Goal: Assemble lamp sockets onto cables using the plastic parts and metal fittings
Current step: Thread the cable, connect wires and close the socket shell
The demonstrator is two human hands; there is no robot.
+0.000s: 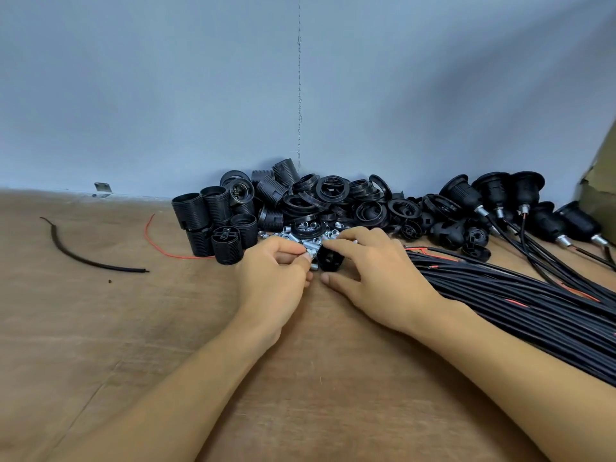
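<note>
**A:** What's the left hand doing?

**B:** The left hand (273, 275) has its grip pressed tight. Thumb and forefinger pinch a fitting (311, 260), a short, silvery metal tube.

**A:** And the right?

**B:** The right hand (376, 271) has a half-closed grip. Its fingers curl over a cap (330, 259) of black plastic, rounded, with a hole in its face. The thumb reaches out just below it. Fitting and cap meet between the two hands, low over the worktop (133, 328), which is brown and grainy.

**A:** What's behind them?

**B:** A heap of loose metal bits (306, 232), shiny and small. Left of it are ribbed black barrels (213, 221), some upright and some tipped over. Behind lie flat black rings (331, 191), piled against the blue-grey wall.

**A:** The cables?

**B:** A thick bundle of smooth black cables (516, 311) runs past the right wrist, with red cores showing at the ends. Finished sockets (493, 195) lie at the far right.
</note>
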